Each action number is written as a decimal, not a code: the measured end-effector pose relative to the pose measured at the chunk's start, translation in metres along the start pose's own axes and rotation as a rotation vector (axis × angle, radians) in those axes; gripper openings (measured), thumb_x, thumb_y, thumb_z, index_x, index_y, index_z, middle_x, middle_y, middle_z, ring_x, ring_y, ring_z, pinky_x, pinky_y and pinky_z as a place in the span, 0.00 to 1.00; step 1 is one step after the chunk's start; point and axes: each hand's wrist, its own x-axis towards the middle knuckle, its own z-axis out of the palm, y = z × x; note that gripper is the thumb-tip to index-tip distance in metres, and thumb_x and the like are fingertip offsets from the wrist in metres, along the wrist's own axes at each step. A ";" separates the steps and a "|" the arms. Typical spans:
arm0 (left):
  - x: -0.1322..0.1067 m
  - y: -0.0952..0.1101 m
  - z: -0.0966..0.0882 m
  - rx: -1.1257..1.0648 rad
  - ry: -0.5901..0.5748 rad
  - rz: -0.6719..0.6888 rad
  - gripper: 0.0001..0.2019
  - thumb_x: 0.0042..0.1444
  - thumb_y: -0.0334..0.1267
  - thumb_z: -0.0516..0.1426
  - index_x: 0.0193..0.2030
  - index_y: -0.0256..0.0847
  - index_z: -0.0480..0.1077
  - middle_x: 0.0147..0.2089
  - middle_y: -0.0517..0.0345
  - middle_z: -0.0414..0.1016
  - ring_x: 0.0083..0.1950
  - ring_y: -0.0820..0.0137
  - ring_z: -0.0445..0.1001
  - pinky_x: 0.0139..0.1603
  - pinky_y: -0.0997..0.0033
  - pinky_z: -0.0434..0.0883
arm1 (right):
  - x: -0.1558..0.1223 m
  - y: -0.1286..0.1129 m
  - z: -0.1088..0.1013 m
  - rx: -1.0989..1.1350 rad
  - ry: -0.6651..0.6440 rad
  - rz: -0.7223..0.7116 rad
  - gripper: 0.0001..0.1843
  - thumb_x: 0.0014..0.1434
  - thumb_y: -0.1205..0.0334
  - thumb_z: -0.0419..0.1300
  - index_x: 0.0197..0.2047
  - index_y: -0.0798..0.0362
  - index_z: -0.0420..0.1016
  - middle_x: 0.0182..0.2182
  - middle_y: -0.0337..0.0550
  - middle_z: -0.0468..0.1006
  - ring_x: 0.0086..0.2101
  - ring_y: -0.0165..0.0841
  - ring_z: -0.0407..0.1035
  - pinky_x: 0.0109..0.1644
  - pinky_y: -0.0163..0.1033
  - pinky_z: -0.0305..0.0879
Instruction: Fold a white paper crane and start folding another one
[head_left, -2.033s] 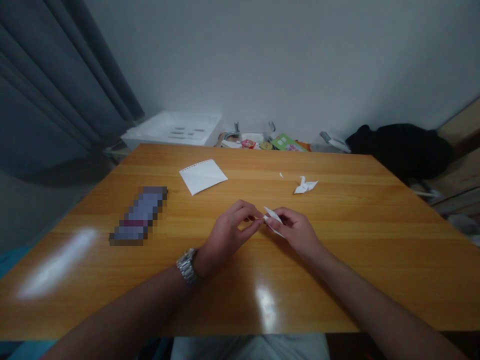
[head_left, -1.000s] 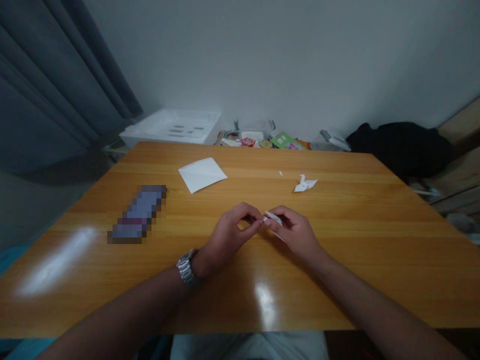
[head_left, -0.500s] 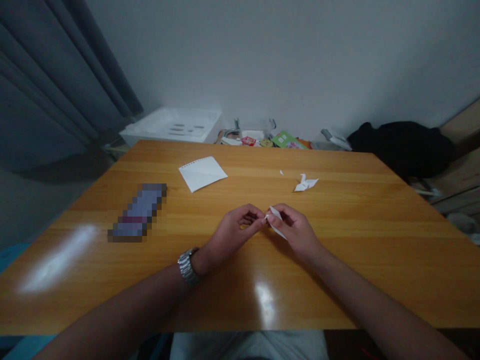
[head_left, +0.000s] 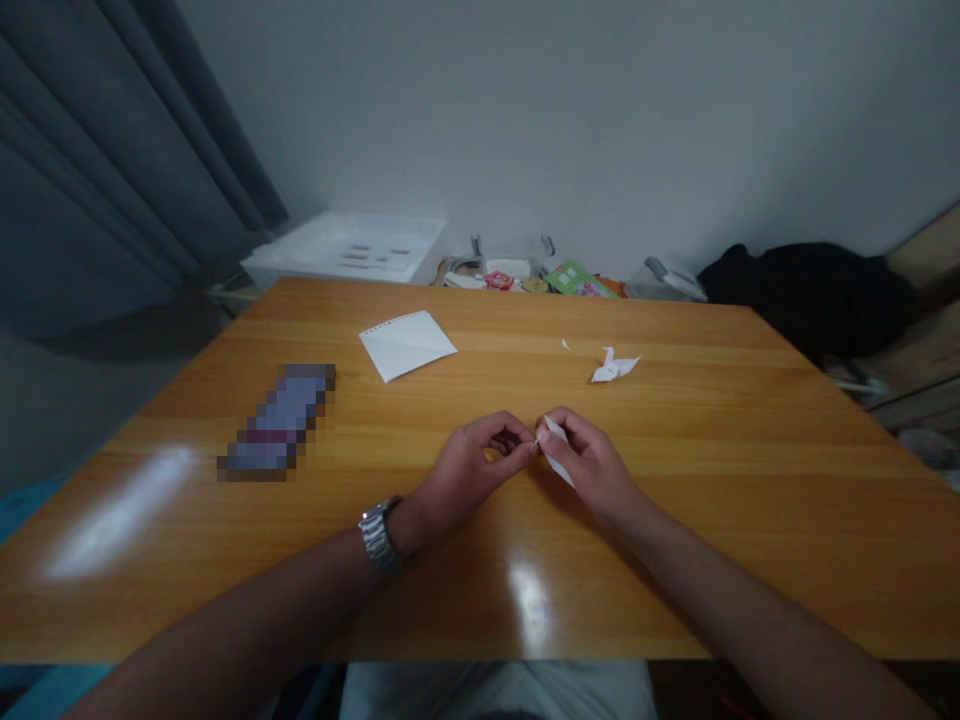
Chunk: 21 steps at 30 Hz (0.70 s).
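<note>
A small piece of folded white paper [head_left: 559, 462] is pinched between the thumb and fingers of my right hand [head_left: 592, 458]. My left hand [head_left: 480, 462], with a metal watch [head_left: 380, 535] on its wrist, pinches the left tip of the same folded paper. The fingertips of both hands nearly meet and cover part of the folds. Beyond my right hand, a folded paper crane [head_left: 615, 368] sits on the wooden table [head_left: 330, 600].
A white paper sheet [head_left: 407, 346] with a perforated edge lies at the back left of the table. Left of it is a pixelated dark device [head_left: 277, 420]. A paper scrap [head_left: 565, 344] lies near the crane. Behind the table stand a white tray [head_left: 352, 250] and assorted packets [head_left: 570, 280].
Both hands stay in nearly the same place. The left fingertips have shifted slightly, and less of the paper's tip shows between them. The view has moved a little.
</note>
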 end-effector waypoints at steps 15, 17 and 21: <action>0.006 -0.004 -0.007 -0.063 0.112 -0.040 0.08 0.62 0.42 0.60 0.39 0.39 0.71 0.38 0.56 0.78 0.38 0.71 0.78 0.41 0.71 0.76 | 0.006 0.008 -0.005 0.021 0.032 0.034 0.17 0.59 0.47 0.66 0.41 0.51 0.75 0.36 0.42 0.78 0.37 0.36 0.72 0.44 0.42 0.69; 0.006 -0.005 -0.007 -0.067 0.111 -0.035 0.09 0.62 0.42 0.61 0.41 0.39 0.71 0.40 0.55 0.79 0.39 0.70 0.78 0.43 0.70 0.76 | 0.006 0.010 -0.005 0.006 0.021 0.041 0.16 0.59 0.47 0.66 0.40 0.51 0.75 0.35 0.42 0.78 0.37 0.35 0.72 0.44 0.41 0.69; 0.006 -0.008 -0.008 -0.039 0.102 -0.043 0.09 0.64 0.43 0.59 0.39 0.38 0.73 0.38 0.55 0.80 0.40 0.69 0.78 0.44 0.70 0.75 | 0.006 0.011 -0.004 0.021 -0.009 0.063 0.16 0.58 0.48 0.67 0.41 0.51 0.76 0.35 0.42 0.80 0.36 0.35 0.73 0.43 0.40 0.70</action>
